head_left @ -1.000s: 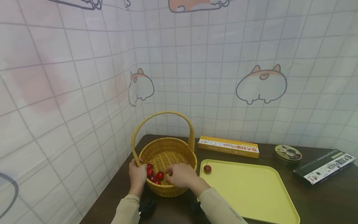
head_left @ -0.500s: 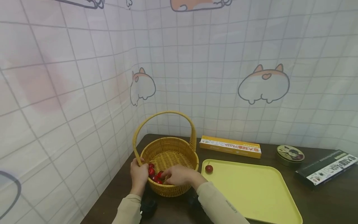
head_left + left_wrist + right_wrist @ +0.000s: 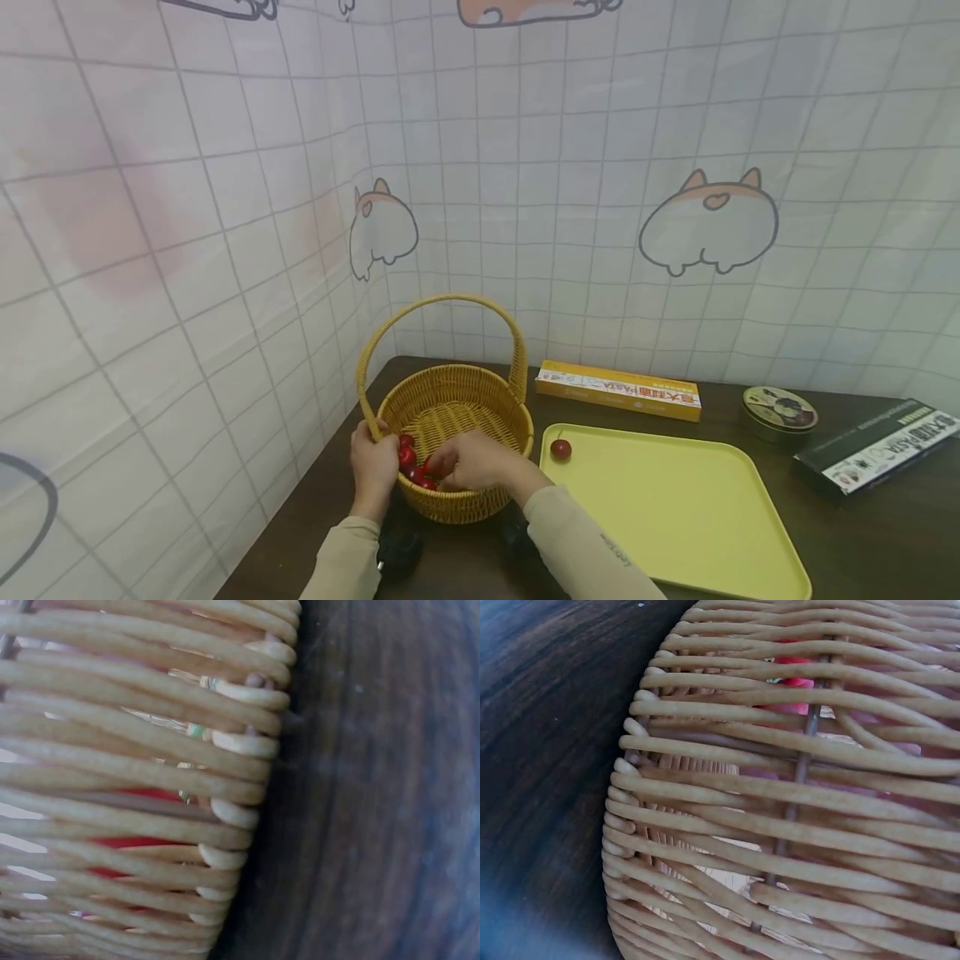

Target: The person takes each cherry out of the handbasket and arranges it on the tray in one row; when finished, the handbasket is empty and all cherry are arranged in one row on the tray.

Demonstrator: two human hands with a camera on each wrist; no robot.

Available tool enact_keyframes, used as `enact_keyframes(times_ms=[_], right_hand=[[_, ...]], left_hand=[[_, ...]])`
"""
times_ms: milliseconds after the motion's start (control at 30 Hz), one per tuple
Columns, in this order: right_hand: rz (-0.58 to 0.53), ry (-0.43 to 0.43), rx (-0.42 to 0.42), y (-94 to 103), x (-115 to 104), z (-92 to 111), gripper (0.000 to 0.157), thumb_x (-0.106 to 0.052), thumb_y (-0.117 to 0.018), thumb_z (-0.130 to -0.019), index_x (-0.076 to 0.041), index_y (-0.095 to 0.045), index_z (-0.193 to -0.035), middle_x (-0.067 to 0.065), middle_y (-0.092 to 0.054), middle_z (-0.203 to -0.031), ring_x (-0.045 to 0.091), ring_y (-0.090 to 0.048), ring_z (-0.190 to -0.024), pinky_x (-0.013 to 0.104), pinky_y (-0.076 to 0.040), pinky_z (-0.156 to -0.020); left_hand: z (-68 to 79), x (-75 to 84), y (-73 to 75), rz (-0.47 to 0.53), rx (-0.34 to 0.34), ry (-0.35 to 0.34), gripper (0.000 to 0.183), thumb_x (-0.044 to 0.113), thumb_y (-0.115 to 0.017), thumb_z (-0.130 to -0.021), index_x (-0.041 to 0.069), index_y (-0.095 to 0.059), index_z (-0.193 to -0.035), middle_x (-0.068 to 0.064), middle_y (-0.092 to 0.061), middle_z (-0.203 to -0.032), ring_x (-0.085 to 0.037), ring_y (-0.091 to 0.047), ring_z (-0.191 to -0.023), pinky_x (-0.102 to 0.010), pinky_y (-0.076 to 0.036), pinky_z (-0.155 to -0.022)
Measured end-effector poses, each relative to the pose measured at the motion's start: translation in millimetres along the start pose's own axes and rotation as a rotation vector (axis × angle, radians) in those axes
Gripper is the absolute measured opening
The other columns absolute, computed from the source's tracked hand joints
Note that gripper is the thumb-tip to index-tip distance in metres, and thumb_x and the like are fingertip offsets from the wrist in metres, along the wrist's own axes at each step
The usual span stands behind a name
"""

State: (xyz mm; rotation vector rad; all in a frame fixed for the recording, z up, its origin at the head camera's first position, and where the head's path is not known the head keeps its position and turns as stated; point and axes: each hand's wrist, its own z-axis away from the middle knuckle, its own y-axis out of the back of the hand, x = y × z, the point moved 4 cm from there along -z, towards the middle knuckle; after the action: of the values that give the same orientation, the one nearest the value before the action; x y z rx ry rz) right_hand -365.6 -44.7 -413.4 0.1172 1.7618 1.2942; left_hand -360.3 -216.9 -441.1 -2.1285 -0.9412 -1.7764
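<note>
A round woven wicker basket [image 3: 461,507] with a tall arched handle [image 3: 450,297] stands on the dark table. My left hand [image 3: 374,468] grips its left rim at the foot of the handle. Inside, several red cherries [image 3: 407,456] lie gathered along the left front wall. My right hand [image 3: 474,461] reaches over the front right rim, its fingertips pinching a cherry [image 3: 428,465] that they partly cover. Both wrist views look at the basket's weave [image 3: 135,757] from outside; in the right wrist view a bit of red cherry [image 3: 793,694] shows through the gaps.
To the right lies a yellow tray [image 3: 675,517] with one stemmed cherry [image 3: 560,450] in its far left corner. Behind it are a yellow pasta box [image 3: 618,392], a round tin [image 3: 780,411] and a dark green pasta box [image 3: 877,446]. A grid-patterned curtain [image 3: 525,208] encloses the table.
My right hand has moved left and down into the basket onto a cherry, then risen slightly with its fingers curled in. My left hand keeps its grip on the rim.
</note>
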Motion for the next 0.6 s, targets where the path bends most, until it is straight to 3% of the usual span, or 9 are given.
enact_keyframes(times_ms=[167,433,600], right_hand=[[0.003,0.043,-0.074,-3.5,-2.8,-0.1,0.026,-0.006,-0.07,-0.085,-0.015,-0.075,-0.109,-0.008,-0.072,-0.095,0.001,-0.063,-0.086,0.023,-0.05,-0.079],[-0.017,0.07,-0.104,-0.4,-1.8,-2.4,0.024,-0.004,-0.07,-0.085,-0.013,-0.073,-0.107,-0.008,-0.071,-0.096,0.002,-0.062,-0.089,0.023,-0.049,-0.083],[-0.041,0.084,-0.142,-0.9,-4.8,-1.8,0.033,0.005,-0.063,-0.085,-0.011,-0.072,-0.112,-0.003,-0.072,-0.1,0.005,-0.064,-0.09,0.022,-0.049,-0.081]], left_hand=[[1.5,-2.0,0.3,0.002,-0.001,0.011,0.023,0.001,-0.05,-0.078,0.0,-0.053,-0.1,-0.018,-0.048,-0.105,-0.035,-0.046,-0.093,-0.045,-0.034,-0.08],[-2.2,-3.4,-1.3,0.017,0.01,0.003,0.023,0.001,-0.05,-0.078,-0.001,-0.053,-0.1,-0.018,-0.048,-0.104,-0.035,-0.046,-0.093,-0.044,-0.034,-0.079],[-3.0,-3.2,-1.7,0.023,0.008,0.0,0.022,0.0,-0.049,-0.077,0.0,-0.053,-0.099,-0.017,-0.047,-0.103,-0.034,-0.046,-0.092,-0.043,-0.033,-0.079]])
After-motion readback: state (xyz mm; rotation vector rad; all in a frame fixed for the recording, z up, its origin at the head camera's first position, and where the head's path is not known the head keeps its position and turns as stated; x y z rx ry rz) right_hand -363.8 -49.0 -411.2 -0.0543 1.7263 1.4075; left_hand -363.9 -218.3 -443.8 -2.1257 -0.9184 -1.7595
